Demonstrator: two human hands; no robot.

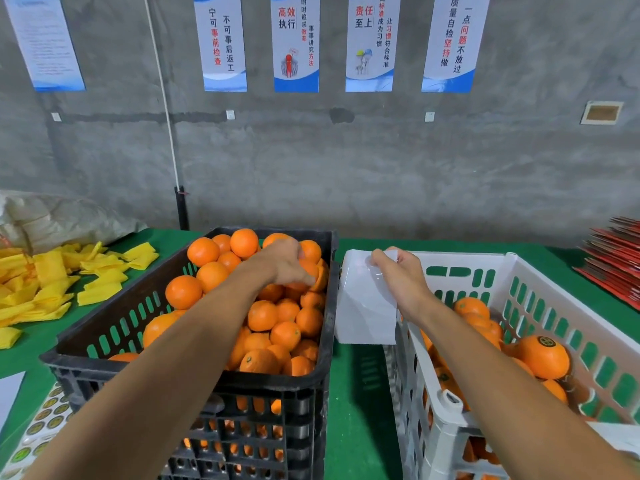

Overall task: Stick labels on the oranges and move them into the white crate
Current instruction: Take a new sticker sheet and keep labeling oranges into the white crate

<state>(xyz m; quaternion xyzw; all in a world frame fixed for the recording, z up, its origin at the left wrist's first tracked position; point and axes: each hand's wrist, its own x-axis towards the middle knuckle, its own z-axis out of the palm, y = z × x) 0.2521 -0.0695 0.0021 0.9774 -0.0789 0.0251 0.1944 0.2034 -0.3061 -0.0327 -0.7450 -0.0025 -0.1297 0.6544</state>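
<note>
While left hand (284, 261) grips orange (308, 268).

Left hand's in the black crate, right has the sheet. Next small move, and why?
Probably lift the orange: the left hand already curls round one orange in the black plastic crate, while the right hand holds the white backing sheet beside it for labelling.
</note>
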